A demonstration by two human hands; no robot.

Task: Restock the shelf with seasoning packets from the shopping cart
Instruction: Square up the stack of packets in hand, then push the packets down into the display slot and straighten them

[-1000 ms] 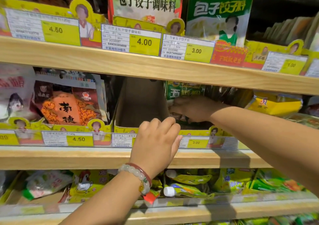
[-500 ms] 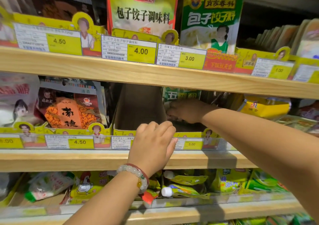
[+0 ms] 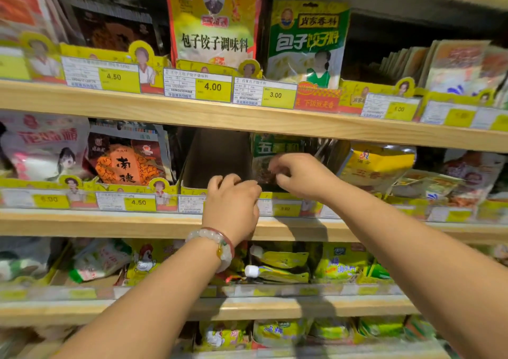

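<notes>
Now the right hand (image 3: 299, 175), drawn back toward six o'clock, is pinching the green seasoning packet (image 3: 270, 152) upright while the left hand (image 3: 232, 203), fingers curled, is gripping the tray's front lip (image 3: 192, 191).

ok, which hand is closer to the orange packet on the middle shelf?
Left. The left hand sits at the shelf front just right of the orange packet; the right hand is farther right, at the green-topped packet.

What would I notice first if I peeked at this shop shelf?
Two bare arms reach to the middle shelf. The right hand pinches a green-topped seasoning packet, while the left hand, wearing a pale bead bracelet, rests on the empty cardboard tray beside it.
</notes>
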